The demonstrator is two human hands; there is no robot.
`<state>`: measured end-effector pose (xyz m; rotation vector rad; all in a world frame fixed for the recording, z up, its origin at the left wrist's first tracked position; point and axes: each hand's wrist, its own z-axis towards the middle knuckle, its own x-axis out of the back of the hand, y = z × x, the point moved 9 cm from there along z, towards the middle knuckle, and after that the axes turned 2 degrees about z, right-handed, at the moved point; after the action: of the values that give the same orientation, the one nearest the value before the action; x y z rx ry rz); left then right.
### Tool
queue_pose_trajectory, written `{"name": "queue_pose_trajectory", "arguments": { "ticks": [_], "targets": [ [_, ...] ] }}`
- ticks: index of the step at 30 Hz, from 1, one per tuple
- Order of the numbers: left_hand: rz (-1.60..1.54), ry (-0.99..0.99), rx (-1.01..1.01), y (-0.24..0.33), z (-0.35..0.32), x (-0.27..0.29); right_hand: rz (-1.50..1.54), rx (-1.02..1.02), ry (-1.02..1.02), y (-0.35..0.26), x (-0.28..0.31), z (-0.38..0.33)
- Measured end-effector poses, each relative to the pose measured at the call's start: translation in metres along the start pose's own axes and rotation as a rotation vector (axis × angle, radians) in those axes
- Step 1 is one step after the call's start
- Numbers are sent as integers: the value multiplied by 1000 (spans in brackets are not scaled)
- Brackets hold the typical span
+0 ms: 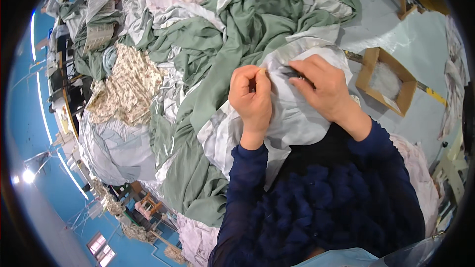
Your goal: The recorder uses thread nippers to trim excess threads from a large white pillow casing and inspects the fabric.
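One small dark tool is pinched in the grip of the right hand, close to the left hand, whose grip is pinched tight, though whether anything is held there cannot be told. White cloth is spread under both hands, perhaps so that it is easily reached. Green cloth is heaped beside it, and a cardboard box is set to the right.

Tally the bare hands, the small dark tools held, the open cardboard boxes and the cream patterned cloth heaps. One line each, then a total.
Bare hands: 2 (left hand, right hand)
Small dark tool, partly hidden in the right hand: 1
Open cardboard box: 1
Cream patterned cloth heap: 1
Total: 5
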<state>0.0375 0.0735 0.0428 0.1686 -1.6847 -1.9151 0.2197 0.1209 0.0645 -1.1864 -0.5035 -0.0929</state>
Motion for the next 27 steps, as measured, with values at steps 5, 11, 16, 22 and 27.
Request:
{"name": "queue_pose_trajectory", "arguments": {
  "ticks": [5,11,16,22,27],
  "targets": [
    [-31,1,42,-7,-1,0,-64,116,-69,-22,-14,6],
    [36,21,-53,4,-2,0,-157,134,-88,-24,-18,9],
    [81,22,-103,15,-2,-1,-152,133,-82,-23,-19,9],
    [91,26,-117,13,-3,0,-109,104,-84,-19,-19,9],
    [85,17,-121,16,-5,-3,-109,103,-77,-18,-19,7]
  ]
}}
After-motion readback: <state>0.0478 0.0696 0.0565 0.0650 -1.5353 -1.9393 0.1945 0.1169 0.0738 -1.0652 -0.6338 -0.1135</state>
